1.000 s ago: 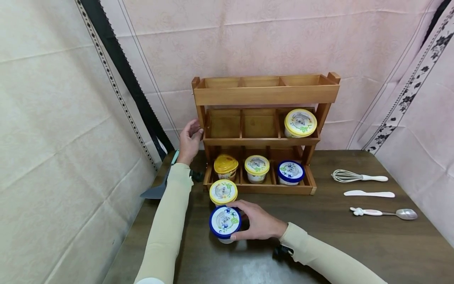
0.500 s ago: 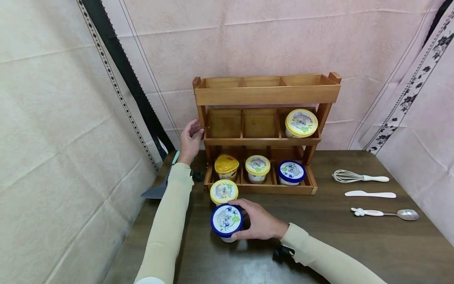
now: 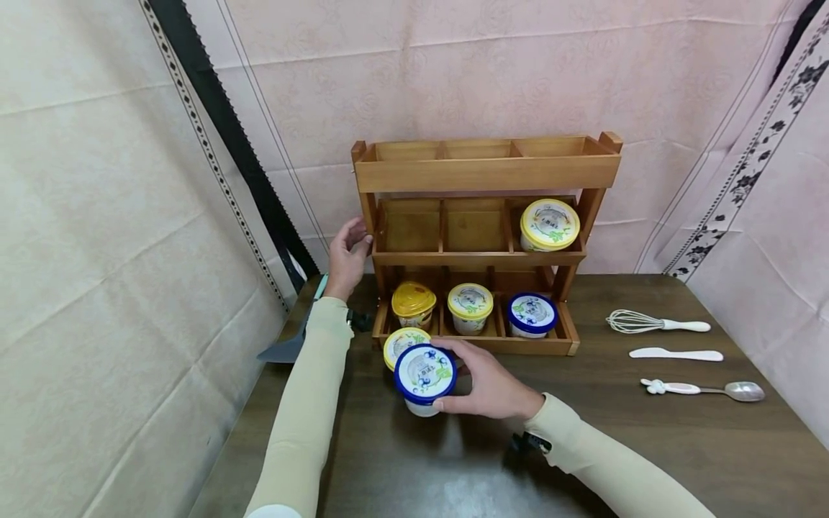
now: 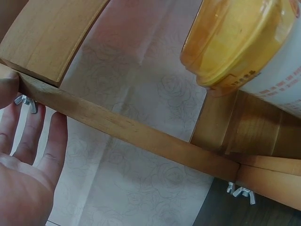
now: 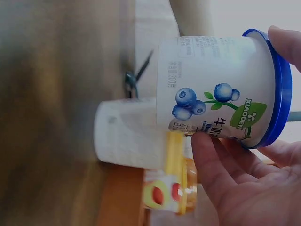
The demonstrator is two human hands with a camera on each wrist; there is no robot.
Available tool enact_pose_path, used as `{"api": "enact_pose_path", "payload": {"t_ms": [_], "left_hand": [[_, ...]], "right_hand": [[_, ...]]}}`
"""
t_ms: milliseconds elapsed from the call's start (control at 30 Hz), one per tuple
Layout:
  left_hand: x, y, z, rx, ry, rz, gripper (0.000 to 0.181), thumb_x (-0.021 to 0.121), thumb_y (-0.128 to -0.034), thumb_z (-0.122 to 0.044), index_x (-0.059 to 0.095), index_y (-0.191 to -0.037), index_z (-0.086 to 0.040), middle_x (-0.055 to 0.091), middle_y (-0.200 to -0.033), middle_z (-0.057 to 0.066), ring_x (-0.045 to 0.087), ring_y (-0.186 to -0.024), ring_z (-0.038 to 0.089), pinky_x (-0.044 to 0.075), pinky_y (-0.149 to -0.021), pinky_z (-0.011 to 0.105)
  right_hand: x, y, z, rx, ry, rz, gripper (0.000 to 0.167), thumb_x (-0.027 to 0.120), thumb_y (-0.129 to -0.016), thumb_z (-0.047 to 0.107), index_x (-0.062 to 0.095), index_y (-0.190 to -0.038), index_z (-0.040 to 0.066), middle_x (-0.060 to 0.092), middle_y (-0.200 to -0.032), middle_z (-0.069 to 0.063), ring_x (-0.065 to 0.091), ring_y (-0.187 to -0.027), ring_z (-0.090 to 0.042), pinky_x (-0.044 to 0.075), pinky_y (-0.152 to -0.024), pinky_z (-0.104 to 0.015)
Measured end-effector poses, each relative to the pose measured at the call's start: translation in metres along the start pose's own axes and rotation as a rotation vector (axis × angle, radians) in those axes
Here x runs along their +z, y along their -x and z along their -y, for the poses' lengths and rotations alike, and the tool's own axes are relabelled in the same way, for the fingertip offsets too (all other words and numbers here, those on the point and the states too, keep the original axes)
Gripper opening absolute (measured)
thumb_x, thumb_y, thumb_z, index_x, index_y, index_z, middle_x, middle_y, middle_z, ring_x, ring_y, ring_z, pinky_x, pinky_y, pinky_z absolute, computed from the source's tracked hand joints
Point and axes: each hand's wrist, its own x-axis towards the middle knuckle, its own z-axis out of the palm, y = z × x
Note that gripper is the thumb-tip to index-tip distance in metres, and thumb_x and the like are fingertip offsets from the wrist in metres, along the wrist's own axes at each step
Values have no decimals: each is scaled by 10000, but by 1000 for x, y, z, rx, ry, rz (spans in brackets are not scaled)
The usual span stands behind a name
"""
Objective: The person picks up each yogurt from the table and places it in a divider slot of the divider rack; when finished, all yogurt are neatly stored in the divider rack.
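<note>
My right hand [image 3: 488, 381] holds a blue-lidded yogurt cup [image 3: 425, 378], thumb and fingers around its side and lid rim. Blueberries are printed on this held cup [image 5: 216, 89] in the right wrist view; it hangs above the table. Behind it stands a yellow-lidded cup [image 3: 403, 342], partly hidden. My left hand [image 3: 347, 257] grips the left post of a three-tier wooden rack [image 3: 486, 174]. In the left wrist view, the thumb lies on one side of the post [image 4: 122, 125] and the fingers on the other.
The rack's bottom tier holds a domed yellow-lidded cup [image 3: 413, 302], a flat yellow-lidded cup [image 3: 470, 306] and a blue-lidded cup [image 3: 532, 314]. Another yellow-lidded cup [image 3: 549, 224] sits middle tier right. A whisk [image 3: 654, 321], white knife [image 3: 676, 354] and spoon [image 3: 702, 389] lie right.
My right hand has raised the blue-lidded yogurt cup and carried it slightly right and toward the rack, so it now overlaps the yellow-lidded cup behind. The left hand has stayed on the post.
</note>
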Motion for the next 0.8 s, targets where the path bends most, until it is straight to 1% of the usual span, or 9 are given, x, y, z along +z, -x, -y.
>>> {"api": "enact_pose_path", "payload": {"t_ms": [67,133,200,267,367,600,667,800], "left_hand": [[0,0,1,-3,-1,1,428,658,-1054,-178,593,-1477,-200,644,-1411,97,599,-1353,261,486,-1185,452],[1,-1,1,-7,-1,2,434,662,-1051,-183,591,-1480,-196,643,-1414,99,599,-1354,259,481,-1191,444],[1,-1,1,-12,7,3,437,664,-1050,-181,590,-1481,-189,643,-1413,101,599,-1352,259,478,-1193,440],[0,-2,1,-15,10,4,437,664,-1050,-179,589,-1481,-180,642,-1413,109,599,-1350,265,475,-1196,442],[0,-2,1,-16,19,2,435,663,-1051,-171,588,-1480,-171,642,-1412,115,600,-1346,273,474,-1196,447],[-1,0,2,-15,8,-3,423,647,-1058,-175,590,-1476,-203,642,-1406,84,604,-1333,245,480,-1190,426],[-1,0,2,-15,6,-3,422,646,-1058,-172,591,-1475,-208,642,-1405,81,606,-1330,244,486,-1185,425],[0,-1,2,-15,7,0,426,652,-1055,-173,592,-1475,-210,642,-1410,93,607,-1332,254,486,-1186,431]], "right_hand": [[-7,-2,2,-6,16,-26,954,905,-828,474,423,-1599,185,542,-1529,35,606,-1278,-161,588,-1019,-357],[-14,-3,5,-5,31,-52,946,912,-825,453,424,-1600,216,551,-1522,43,601,-1283,-162,583,-1033,-409],[-21,-4,8,-21,46,-75,940,910,-831,434,420,-1604,218,541,-1547,29,595,-1303,-173,583,-1041,-458],[-29,-6,11,-32,48,-94,937,913,-833,409,417,-1605,220,536,-1560,16,597,-1308,-186,588,-1036,-478],[-39,-10,15,-54,50,-115,932,911,-839,386,415,-1605,200,537,-1564,-15,601,-1323,-214,599,-1023,-469],[-60,-17,20,-68,70,-174,927,919,-837,351,415,-1602,207,549,-1534,-45,611,-1308,-249,611,-1007,-408],[-66,-20,22,-68,66,-192,936,925,-832,338,410,-1604,214,542,-1537,-47,612,-1305,-246,613,-1007,-415],[-80,-26,25,-55,58,-234,953,930,-829,331,397,-1613,229,527,-1544,-49,603,-1319,-251,593,-1045,-471]]}}
